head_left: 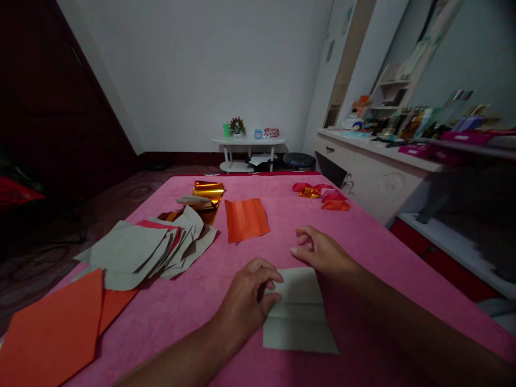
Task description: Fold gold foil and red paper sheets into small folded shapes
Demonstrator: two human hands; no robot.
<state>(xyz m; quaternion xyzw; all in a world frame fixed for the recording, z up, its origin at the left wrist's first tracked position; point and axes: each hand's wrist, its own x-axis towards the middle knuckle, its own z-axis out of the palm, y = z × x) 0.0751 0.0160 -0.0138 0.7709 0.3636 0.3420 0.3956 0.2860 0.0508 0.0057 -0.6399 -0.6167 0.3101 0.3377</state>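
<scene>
Head view. Your left hand [250, 301] sits with its fingers curled down, the tips pressing on the far left part of the grey sheet [300, 322]. Whether the thumb pinches the paper's edge I cannot tell. Your right hand [322, 252] is half open, fingers loosely bent. It holds nothing, and its heel is over the sheet's far right corner.

The grey sheet lies flat on the pink worktop [193, 317], close to the near edge and a little right of centre. Its long axis runs from the near edge towards the far edge, and the far end lies under your hands. A fold crease crosses it from left to right. No print shows on its upper face.

A fanned stack of grey sheets [133, 252] lies towards the left edge. Large orange sheets [52, 328] fill the near left corner. A single creased orange sheet [245, 219] lies at mid-worktop, with gold foil [207, 192] beyond it. Small red and gold folded pieces [320, 196] lie near the far right corner.

Labels on the items on the dresser [374, 166] at the right are too blurred to read.
</scene>
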